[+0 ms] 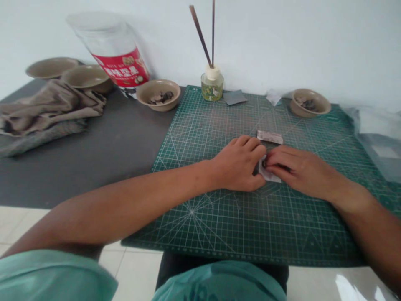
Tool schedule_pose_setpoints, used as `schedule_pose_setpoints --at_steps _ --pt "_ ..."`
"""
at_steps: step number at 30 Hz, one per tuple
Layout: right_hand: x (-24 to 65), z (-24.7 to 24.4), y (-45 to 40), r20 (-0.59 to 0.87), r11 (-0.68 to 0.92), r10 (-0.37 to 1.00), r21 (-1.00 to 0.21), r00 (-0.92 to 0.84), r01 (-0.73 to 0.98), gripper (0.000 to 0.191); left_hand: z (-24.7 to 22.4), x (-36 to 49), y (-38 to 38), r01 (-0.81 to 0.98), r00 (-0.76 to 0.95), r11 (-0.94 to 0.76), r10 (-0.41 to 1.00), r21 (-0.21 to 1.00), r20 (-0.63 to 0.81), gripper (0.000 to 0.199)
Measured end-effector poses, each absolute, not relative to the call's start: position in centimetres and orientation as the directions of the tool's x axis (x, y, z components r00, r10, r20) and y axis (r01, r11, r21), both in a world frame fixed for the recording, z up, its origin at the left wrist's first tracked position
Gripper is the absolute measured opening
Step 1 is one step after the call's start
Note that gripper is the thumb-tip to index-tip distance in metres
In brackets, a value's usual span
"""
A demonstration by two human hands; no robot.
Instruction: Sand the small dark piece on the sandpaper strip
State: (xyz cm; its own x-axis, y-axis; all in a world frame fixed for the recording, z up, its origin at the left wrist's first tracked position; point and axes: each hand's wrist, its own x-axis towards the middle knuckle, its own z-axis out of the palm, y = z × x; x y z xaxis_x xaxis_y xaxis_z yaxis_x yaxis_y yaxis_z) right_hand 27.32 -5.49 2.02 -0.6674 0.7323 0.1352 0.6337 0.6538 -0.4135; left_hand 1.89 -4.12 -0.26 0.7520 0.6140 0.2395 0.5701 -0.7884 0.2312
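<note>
A small whitish piece of paper (273, 176) lies on the green cutting mat (219, 225), between my two hands. My left hand (239, 163) has its fingers bent, with forefinger and thumb holding the paper at its left side. From the other side my right hand (303, 170) reaches over the same paper, thumb and fingers pinched together. A little of something dark shows at its fingertips, too small and covered to name. Just beyond the hands is a flat strip (270, 137) with a pale, brownish print.
Bowls with dark bits stand at the mat's back left (159, 94) and back right (310, 103). Between them are a reed diffuser (212, 85) and grey sandpaper-like squares (234, 97). Leftward are a large jar (120, 62) and a brown cloth (53, 106); plastic bags (380, 138) lie right.
</note>
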Motion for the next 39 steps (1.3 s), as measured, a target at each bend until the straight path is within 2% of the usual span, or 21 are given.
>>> schedule_pose_setpoints --at_steps 2,3,6,8,11,13,18,22,24,26,28,29,32,34,39 --pt "27.7 2.1 -5.2 0.139 0.641 0.756 -0.354 -0.639 0.681 0.015 -0.2 1.9 -4.1 0.573 0.752 -0.785 0.618 0.236 0.231 0.041" --pt "27.9 2.2 -5.2 0.118 0.643 0.750 -0.363 -0.651 0.675 0.015 -0.1 1.9 -4.1 0.573 0.753 -0.784 0.619 0.239 0.223 0.040" --pt "27.9 2.5 -5.6 0.031 0.654 0.674 -0.489 -0.738 0.578 0.015 0.0 1.9 -4.1 0.570 0.760 -0.786 0.615 0.241 0.210 0.040" --pt "27.5 2.4 -5.8 0.072 0.669 0.660 -0.508 -0.747 0.542 0.017 0.0 1.9 -4.1 0.566 0.761 -0.789 0.612 0.239 0.216 0.042" --pt "27.4 2.1 -5.2 0.157 0.663 0.739 -0.347 -0.656 0.663 0.018 0.0 2.0 -4.1 0.569 0.757 -0.787 0.615 0.240 0.221 0.042" --pt "27.8 2.2 -4.9 0.129 0.640 0.761 -0.310 -0.636 0.703 0.014 0.0 2.0 -4.1 0.580 0.751 -0.777 0.626 0.244 0.210 0.040" --pt "27.6 2.3 -5.7 0.041 0.692 0.638 -0.468 -0.769 0.549 0.018 -0.1 2.0 -4.2 0.570 0.761 -0.788 0.613 0.234 0.212 0.042" --pt "26.8 1.8 -5.7 0.191 0.662 0.742 -0.360 -0.643 0.657 0.017 -0.1 2.0 -4.2 0.574 0.755 -0.786 0.617 0.229 0.223 0.041" --pt "26.9 1.9 -5.4 0.282 0.553 0.833 -0.453 -0.476 0.700 0.011 -0.1 1.9 -4.1 0.575 0.753 -0.783 0.620 0.239 0.222 0.043" --pt "27.2 2.2 -5.2 0.339 0.428 0.903 -0.671 -0.262 0.606 0.007 -0.1 1.8 -4.1 0.558 0.761 -0.790 0.610 0.254 0.222 0.050" --pt "27.3 2.6 -5.3 0.322 0.336 0.941 -0.863 -0.101 0.376 0.011 -0.1 1.6 -4.0 0.527 0.779 -0.809 0.582 0.259 0.233 0.056" --pt "27.3 2.8 -5.3 0.298 0.305 0.952 -0.919 -0.063 0.252 0.014 -0.1 1.5 -4.0 0.511 0.787 -0.821 0.566 0.254 0.245 0.058" --pt "27.2 3.0 -5.3 0.210 0.210 0.978 -0.978 -0.016 0.011 0.021 0.0 1.3 -4.0 0.486 0.801 -0.842 0.536 0.234 0.267 0.049" --pt "27.2 3.0 -5.2 0.173 0.173 0.985 -0.983 0.008 -0.062 0.023 0.1 1.3 -4.0 0.478 0.805 -0.850 0.525 0.221 0.276 0.041" --pt "28.2 2.8 -4.7 0.160 0.160 0.987 -0.973 0.014 -0.167 0.019 0.6 1.2 -3.8 0.531 0.789 -0.834 0.552 0.150 0.270 0.039"
